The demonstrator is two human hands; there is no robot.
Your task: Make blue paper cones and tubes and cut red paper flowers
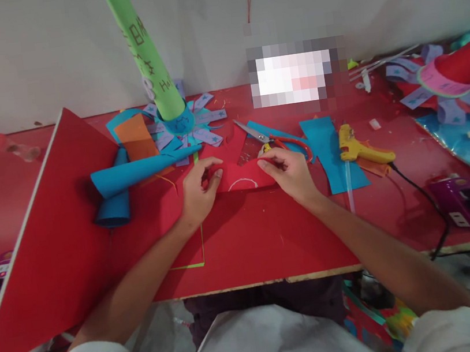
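A curved piece of red paper (241,176) lies on the red table (270,241) in front of me. My left hand (197,192) pinches its left end between thumb and fingers. My right hand (290,173) pinches the right end. Both hands press the piece against the tabletop. Red-handled scissors (271,137) lie just beyond my right hand.
A big red sheet (48,249) leans over the table's left edge. Blue paper cones (130,176) lie left of my hands, a green tube (142,49) rises behind them. Blue paper (331,153) and a yellow glue gun (362,149) with its cable sit right. A purple power strip (457,203) is far right.
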